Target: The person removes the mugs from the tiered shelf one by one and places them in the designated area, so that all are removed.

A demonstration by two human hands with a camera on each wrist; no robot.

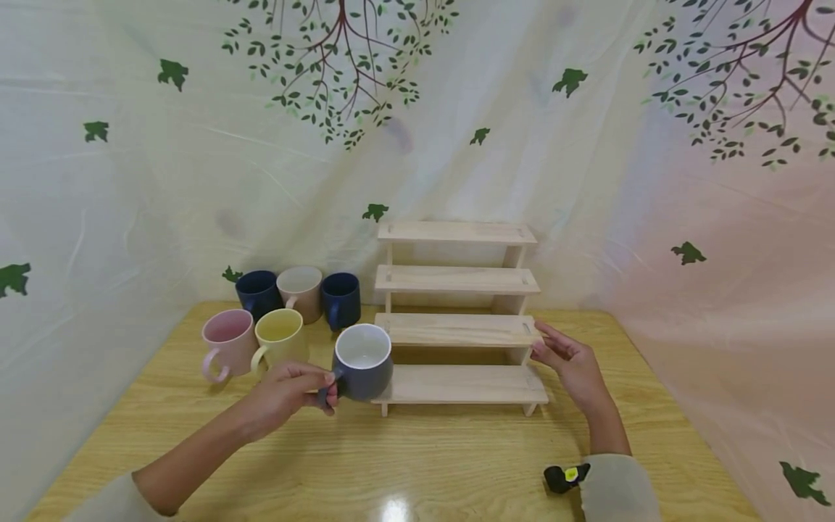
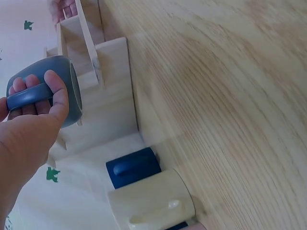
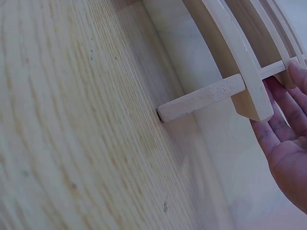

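My left hand (image 1: 283, 399) grips a grey mug (image 1: 362, 380) by its handle; the mug is upright, with a white inside. It is held in front of the left end of a wooden tiered stand (image 1: 457, 391), apparently above the table. In the left wrist view, the fingers curl through the mug's handle (image 2: 29, 96). At the stand's right side my right hand (image 1: 574, 366) holds the end of the second step from the bottom, thumb and fingers on either side. The right wrist view shows the thumb (image 3: 298, 76) against a step, while the other fingers pass partly behind the wood.
Behind the left hand stand a pink mug (image 1: 230, 341), a yellow mug (image 1: 280, 337), a beige mug (image 1: 301, 290) and two navy mugs. A small black object (image 1: 559, 478) with a yellow spot is by the right sleeve. A leaf-patterned sheet (image 1: 417, 167) backs the wooden table (image 1: 430, 464).
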